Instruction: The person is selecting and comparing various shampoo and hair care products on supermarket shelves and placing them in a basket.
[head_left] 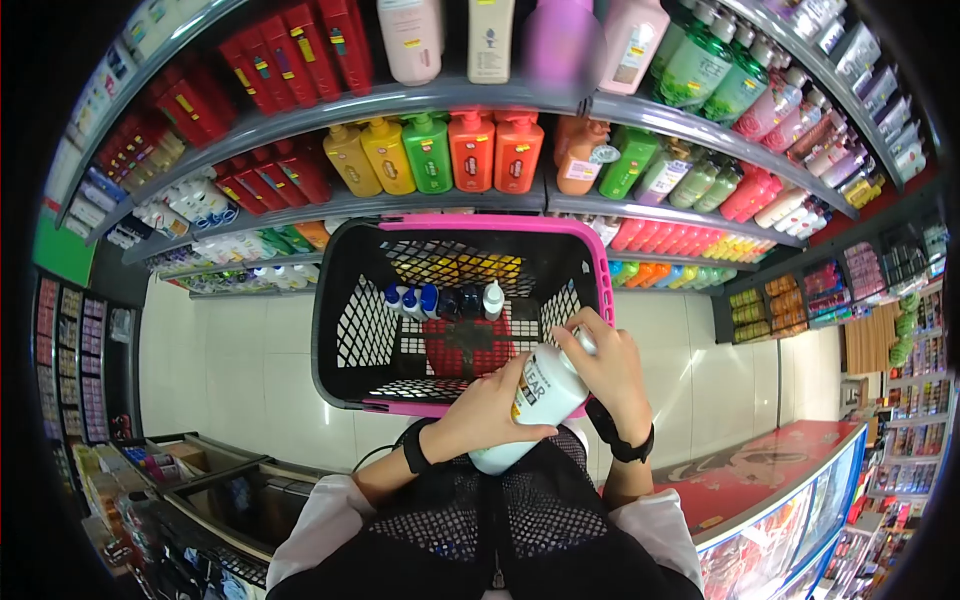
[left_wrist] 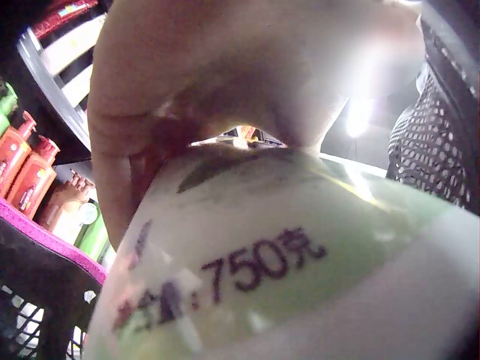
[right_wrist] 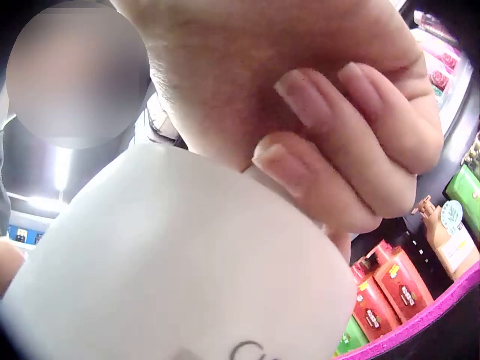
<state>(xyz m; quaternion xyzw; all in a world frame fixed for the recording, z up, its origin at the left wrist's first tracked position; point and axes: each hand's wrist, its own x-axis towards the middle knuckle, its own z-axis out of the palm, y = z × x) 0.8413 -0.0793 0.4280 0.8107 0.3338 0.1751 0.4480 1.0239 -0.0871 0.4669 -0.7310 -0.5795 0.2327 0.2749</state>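
Note:
A white shampoo bottle (head_left: pixel 545 390) with "CLEAR" on its label is held tilted in front of the body, over the near rim of a shopping basket. My left hand (head_left: pixel 482 408) grips it round the middle, thumb along the near side. At its top end, my right hand (head_left: pixel 607 372) has its fingers curled round the cap (head_left: pixel 578 346), which they partly hide. Up close in the left wrist view, the bottle (left_wrist: pixel 262 262) shows "750" printed on its label. The right wrist view shows its smooth white shoulder (right_wrist: pixel 187 247) below the curled fingers (right_wrist: pixel 296 169).
The black basket (head_left: pixel 345 300) with a pink rim holds several small bottles, including blue-capped ones (head_left: pixel 412 298) and a white one (head_left: pixel 493 300). Beyond it, shelves carry pump bottles (head_left: pixel 470 150). A red-topped case (head_left: pixel 760 470) stands right, a dark counter (head_left: pixel 200 480) left.

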